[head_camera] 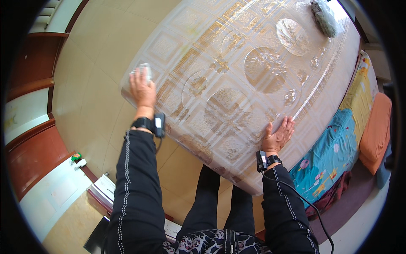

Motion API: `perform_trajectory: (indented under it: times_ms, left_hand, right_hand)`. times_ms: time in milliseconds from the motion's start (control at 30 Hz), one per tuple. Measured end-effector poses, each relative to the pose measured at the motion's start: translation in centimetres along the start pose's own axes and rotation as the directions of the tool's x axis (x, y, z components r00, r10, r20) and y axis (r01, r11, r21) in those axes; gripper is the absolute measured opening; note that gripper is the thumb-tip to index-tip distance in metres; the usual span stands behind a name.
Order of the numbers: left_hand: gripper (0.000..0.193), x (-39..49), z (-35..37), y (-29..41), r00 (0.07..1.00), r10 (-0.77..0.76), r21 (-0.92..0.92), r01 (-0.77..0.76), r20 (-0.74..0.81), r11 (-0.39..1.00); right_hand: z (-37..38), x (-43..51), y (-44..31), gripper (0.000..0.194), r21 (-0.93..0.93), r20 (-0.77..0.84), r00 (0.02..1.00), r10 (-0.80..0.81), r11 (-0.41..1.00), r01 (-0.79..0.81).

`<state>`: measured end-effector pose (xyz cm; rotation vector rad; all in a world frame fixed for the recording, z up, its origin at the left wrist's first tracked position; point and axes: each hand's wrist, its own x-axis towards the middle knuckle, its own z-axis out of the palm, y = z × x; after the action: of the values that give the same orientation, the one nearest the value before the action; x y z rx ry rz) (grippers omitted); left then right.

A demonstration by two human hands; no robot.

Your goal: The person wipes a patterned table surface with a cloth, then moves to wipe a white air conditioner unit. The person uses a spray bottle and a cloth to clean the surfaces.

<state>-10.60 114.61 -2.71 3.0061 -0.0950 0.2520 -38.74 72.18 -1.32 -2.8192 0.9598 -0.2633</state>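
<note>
A table covered with a patterned, glossy plastic tablecloth (228,111) lies before me. My left hand (142,87) is at the table's left corner, its fingers over a white cloth or tissue (146,71) pressed on the cover; the hand is slightly blurred. Flat on the cover near its right front edge rests my right hand (279,135), fingers spread, with nothing seen in it. Both wrists wear black straps with small devices.
A clear plastic bag with something greenish inside (326,20) lies at the far right of the table. To the right are a seat with a colourful cloth (330,149) and an orange cushion (376,133). Wooden cabinets (35,152) line the left. A cable hangs from my right wrist.
</note>
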Motion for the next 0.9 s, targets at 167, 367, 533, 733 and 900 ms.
perform_trajectory:
  times_ms: [167,367,533,733,900]
  left_hand:
    - [0.062,-9.7,-2.6,14.9,0.832,0.553,-0.372,-0.502,0.038,0.781]
    - [0.045,-15.6,-4.9,19.8,0.619,0.785,-0.508,-0.679,-0.009,0.530]
    - [0.058,-4.8,-2.6,11.7,0.863,0.505,-0.229,-0.490,0.007,0.841]
    - [0.063,-2.6,-0.7,11.7,0.992,0.113,-0.127,-0.105,0.058,0.986]
    - [0.069,-11.9,-1.6,21.5,0.912,0.400,-0.202,-0.376,0.095,0.905]
  right_hand:
    - [0.1,0.2,-0.2,0.069,0.001,-0.004,1.000,0.006,1.000,-0.006]
    - [0.2,0.2,0.0,0.071,0.015,0.006,1.000,0.004,1.000,-0.004]
    - [0.3,0.2,0.0,0.074,0.032,0.013,1.000,0.015,0.999,-0.015]
    - [0.1,0.4,-0.1,0.073,0.070,0.046,0.998,0.045,0.996,-0.048]
    - [0.1,0.5,0.0,0.066,0.145,0.028,0.999,0.030,0.989,-0.034]
